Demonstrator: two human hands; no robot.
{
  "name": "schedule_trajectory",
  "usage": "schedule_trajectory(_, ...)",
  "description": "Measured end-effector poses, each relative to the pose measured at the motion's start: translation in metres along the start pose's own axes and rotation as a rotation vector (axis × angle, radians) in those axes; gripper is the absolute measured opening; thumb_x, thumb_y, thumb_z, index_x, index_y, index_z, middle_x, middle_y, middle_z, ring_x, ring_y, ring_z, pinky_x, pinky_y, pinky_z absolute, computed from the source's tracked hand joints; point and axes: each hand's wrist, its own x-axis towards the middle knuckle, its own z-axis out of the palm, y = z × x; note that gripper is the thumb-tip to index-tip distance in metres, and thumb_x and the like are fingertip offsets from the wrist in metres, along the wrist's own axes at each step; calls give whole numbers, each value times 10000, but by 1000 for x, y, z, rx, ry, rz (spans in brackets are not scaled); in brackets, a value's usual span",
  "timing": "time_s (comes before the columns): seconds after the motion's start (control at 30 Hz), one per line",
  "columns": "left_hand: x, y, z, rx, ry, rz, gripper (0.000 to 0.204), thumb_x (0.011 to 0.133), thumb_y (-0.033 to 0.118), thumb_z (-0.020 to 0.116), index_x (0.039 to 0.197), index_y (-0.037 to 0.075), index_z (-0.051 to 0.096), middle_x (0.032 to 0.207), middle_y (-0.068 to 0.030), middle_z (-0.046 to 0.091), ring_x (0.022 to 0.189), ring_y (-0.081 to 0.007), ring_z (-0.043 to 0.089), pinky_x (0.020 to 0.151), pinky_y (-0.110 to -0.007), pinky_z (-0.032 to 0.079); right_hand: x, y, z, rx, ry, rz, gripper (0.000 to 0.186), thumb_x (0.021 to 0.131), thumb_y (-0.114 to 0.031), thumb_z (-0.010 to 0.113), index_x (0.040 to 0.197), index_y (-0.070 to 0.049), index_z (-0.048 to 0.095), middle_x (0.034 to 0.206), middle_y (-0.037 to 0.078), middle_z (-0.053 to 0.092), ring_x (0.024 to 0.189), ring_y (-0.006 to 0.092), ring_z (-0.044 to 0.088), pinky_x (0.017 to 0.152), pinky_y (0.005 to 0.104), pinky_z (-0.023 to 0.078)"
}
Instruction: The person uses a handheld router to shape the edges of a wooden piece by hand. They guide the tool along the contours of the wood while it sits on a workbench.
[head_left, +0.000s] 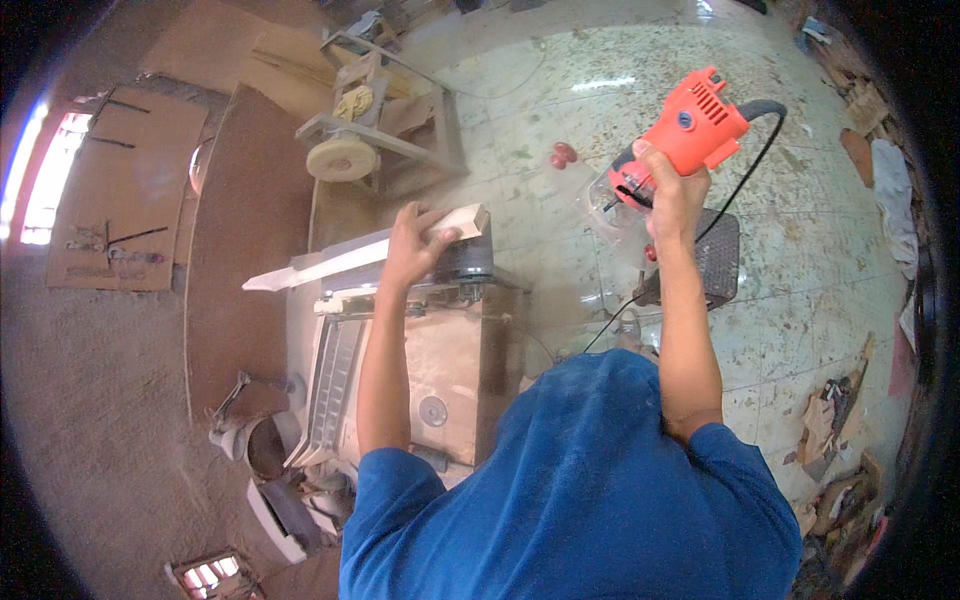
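Head view: the person's two bare arms reach forward from a blue shirt (pixel 570 490), each hand occupied. The left hand (pixel 414 247) is closed over a long pale wooden piece (pixel 338 263) close to its thicker, block-like right end, the thumb on the near side and the fingers over the far side. The piece slants from lower left to upper right along the dark top (pixel 468 258) of a machine with a tan side panel (pixel 450 370); whether it rests fully on that top cannot be told. The right hand (pixel 677 197) is wrapped around the body of an orange-red power tool (pixel 690 122), its thumb lying along the housing. The tool is held tilted, its clear base (pixel 602 203) toward the lower left, well apart from the wooden piece. A black cord (pixel 770 150) leaves the rear of the tool and curves down past the forearm. Beneath the right wrist stands a dark box (pixel 722 262) on the speckled, tiled floor (pixel 540 90), where small red objects (pixel 564 155) also lie. Beyond the left hand, a pale round wheel (pixel 341 160) is mounted on a wooden stand (pixel 392 149).
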Motion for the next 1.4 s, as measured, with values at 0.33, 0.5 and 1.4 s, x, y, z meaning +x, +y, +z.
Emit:
schedule_trajectory(0.33, -24, 3, 29, -124, 158, 118, 572, 808, 330, 829, 1302, 75, 698, 1293, -192, 580, 1247, -388, 496, 1094, -481, 396, -49, -6, 64, -164, -267, -162, 281, 781, -117, 849, 999, -34, 692, 874, 37, 732, 768, 129, 691, 721, 320, 565)
schedule_trajectory(0.5, -10, -7, 5, -462, 152, -101, 496, 916, 412, 757, 1272, 68, 724, 1135, -144, 651, 1039, -265, 628, 965, -393, 486, -67, 1, 114, -169, -468, -183, 287, 788, -124, 853, 1010, -19, 706, 889, 37, 727, 783, 129, 695, 707, 320, 566)
schedule_trajectory(1.4, -4, 7, 40, -127, 410, -202, 333, 926, 375, 693, 1135, 117, 722, 938, -191, 752, 914, -437, 706, 800, -514, 535, -47, 55, 151, -437, -897, -190, 531, 681, -240, 907, 1127, -54, 686, 1003, 58, 739, 910, 155, 682, 843, 338, 547)
